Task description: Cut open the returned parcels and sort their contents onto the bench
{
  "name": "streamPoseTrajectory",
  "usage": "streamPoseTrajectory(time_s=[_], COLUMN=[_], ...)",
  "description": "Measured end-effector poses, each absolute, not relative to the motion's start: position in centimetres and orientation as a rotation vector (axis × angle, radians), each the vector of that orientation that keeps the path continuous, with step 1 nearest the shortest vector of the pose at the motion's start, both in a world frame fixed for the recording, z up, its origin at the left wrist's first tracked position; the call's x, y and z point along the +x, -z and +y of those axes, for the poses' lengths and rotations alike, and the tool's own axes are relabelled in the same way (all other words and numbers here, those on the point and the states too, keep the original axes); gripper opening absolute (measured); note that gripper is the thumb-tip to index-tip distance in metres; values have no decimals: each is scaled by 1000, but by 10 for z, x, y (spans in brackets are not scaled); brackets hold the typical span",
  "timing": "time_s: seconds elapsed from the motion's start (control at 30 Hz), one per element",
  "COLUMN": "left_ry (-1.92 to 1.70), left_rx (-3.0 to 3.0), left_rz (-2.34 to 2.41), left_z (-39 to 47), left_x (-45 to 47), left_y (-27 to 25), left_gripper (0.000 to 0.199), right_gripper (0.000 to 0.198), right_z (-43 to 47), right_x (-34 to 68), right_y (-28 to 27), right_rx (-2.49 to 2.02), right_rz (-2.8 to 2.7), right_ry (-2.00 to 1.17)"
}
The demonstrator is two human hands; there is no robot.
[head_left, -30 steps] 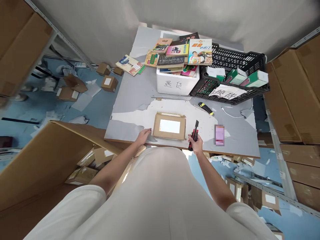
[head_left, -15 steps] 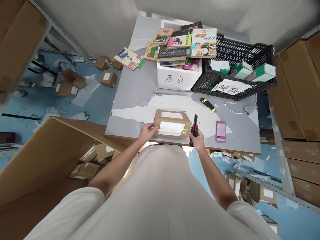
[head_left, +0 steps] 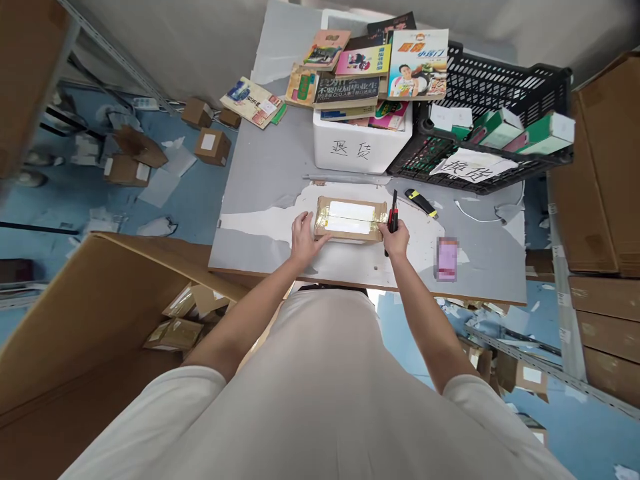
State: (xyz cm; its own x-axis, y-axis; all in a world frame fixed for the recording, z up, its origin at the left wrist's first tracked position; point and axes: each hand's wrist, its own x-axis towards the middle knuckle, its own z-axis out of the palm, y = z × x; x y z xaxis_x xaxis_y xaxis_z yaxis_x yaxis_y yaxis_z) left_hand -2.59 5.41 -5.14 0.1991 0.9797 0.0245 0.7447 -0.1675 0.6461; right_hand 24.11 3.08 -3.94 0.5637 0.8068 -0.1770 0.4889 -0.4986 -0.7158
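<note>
A small brown cardboard box (head_left: 351,231) lies on the grey table, with clear tape and white labels on its upper face. My left hand (head_left: 305,241) grips its left end, thumb at the near edge and fingers along the side. In my right hand (head_left: 397,240) is a red and black utility knife (head_left: 393,220), its dark blade pointing away from me. The fingers of that hand also touch the right end of the box. Beyond it lies a second utility knife (head_left: 421,203), black and yellow.
A white foam box (head_left: 360,150) piled with books and a black crate (head_left: 500,175) holding green-and-white boxes stand at the back. A blurred pink item (head_left: 447,259) lies to the right. A large open carton (head_left: 60,320) with parcels inside stands left of the table.
The cardboard box has moved away from the table's front edge and tipped, so its taped, labelled face now points up. Both hands moved forward with it; the knife stayed in my right hand.
</note>
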Motion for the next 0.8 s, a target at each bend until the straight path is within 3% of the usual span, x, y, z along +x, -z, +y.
streamPoseTrajectory(time_s=[0.13, 0.43, 0.8], left_ry=[-403, -119, -55], left_rx=[2522, 2614, 2586], left_rz=[1160, 1148, 1138], left_z=[38, 32, 35], left_x=[-20, -14, -14], left_y=[48, 43, 43], left_gripper=[49, 64, 69], right_gripper=[44, 64, 76], right_z=[34, 60, 95], right_x=[241, 223, 216], right_y=[19, -47, -44], right_rx=[-2165, -1566, -1432], right_rz=[-1339, -2660, -3037], right_ry=[-553, -758, -701])
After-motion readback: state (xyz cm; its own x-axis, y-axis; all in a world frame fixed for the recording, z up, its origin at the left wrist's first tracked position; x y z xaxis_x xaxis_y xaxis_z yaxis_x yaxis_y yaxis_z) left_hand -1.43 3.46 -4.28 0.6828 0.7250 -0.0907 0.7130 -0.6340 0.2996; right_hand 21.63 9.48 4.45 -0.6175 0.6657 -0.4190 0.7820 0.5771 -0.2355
